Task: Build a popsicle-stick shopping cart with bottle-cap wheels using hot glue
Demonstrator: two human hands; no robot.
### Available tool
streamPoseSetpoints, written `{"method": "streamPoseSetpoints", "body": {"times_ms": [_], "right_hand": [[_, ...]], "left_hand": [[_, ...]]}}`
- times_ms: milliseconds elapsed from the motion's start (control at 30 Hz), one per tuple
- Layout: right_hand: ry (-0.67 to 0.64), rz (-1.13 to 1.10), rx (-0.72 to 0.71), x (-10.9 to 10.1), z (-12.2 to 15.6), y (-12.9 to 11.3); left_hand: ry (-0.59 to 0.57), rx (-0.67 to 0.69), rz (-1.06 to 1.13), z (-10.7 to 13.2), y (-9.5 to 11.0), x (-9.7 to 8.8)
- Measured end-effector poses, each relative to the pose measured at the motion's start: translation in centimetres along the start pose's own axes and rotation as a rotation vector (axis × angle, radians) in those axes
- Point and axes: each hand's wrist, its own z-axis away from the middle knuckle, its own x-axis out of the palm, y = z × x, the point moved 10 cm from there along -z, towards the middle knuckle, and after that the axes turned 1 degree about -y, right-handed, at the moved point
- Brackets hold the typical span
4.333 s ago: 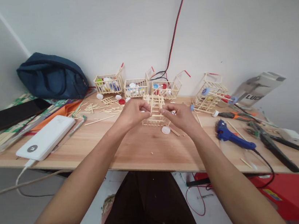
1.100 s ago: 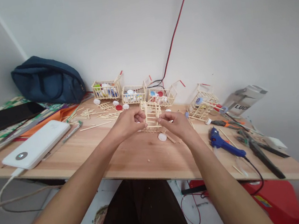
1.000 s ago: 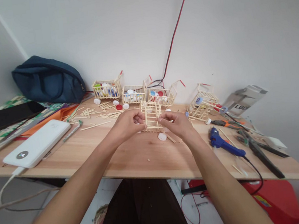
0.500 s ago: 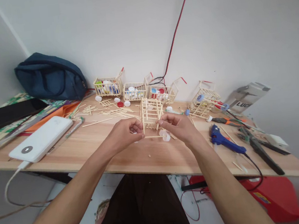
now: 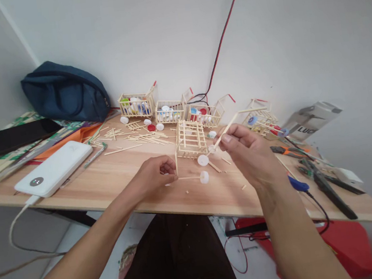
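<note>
A small cart basket (image 5: 191, 139) built of thin wooden sticks stands on the table in front of me. My left hand (image 5: 158, 173) is closed at its left, fingertips pinching the lower end of an upright stick (image 5: 176, 161). By those fingertips lies a stick axle (image 5: 191, 177), with a white cap wheel (image 5: 204, 177) on its right end. My right hand (image 5: 247, 149) is raised to the right of the basket, gripping an angled wooden stick piece (image 5: 228, 128). Another white cap wheel (image 5: 203, 160) is at the basket's lower front.
Several finished stick carts (image 5: 137, 105) line the wall. Loose sticks (image 5: 153, 138) lie behind my left hand. A white power bank (image 5: 54, 168) is at the left. Pliers (image 5: 288, 151), a partly hidden blue glue gun (image 5: 298, 183) and a black-handled tool (image 5: 330, 193) lie right.
My right hand has moved up and right, away from the basket, with the angled stick piece in it. My left hand has shifted slightly down and left, still pinching.
</note>
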Motion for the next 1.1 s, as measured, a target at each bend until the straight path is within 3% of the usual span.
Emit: {"method": "streamPoseSetpoints", "body": {"times_ms": [167, 333, 500, 600, 700, 900, 1100], "right_hand": [[0.003, 0.091, 0.064, -0.6, 0.6, 2.7], [0.004, 0.049, 0.148, -0.6, 0.7, 6.4], [-0.089, -0.173, 0.206, 1.2, 1.4, 7.9], [-0.184, -0.158, 0.241, 2.5, 2.5, 7.9], [-0.221, -0.035, 0.242, 2.8, 3.3, 7.7], [-0.216, 0.094, 0.232, 1.5, 3.4, 8.3], [-0.186, 0.172, 0.177, 0.0, 2.8, 7.9]], "left_hand": [[-0.019, -0.002, 0.039, 0.7, -0.4, -0.1], [0.029, -0.011, -0.064, 1.1, -0.8, -1.5], [0.041, 0.000, -0.139, 1.1, -0.7, -2.0], [0.030, -0.021, -0.103, 1.2, -1.0, -2.3], [0.060, -0.040, -0.052, 1.3, -1.7, -4.1], [0.196, -0.083, -0.036, 0.3, -4.4, -9.4], [0.190, -0.136, -0.009, -1.2, -6.3, -10.8]]}}
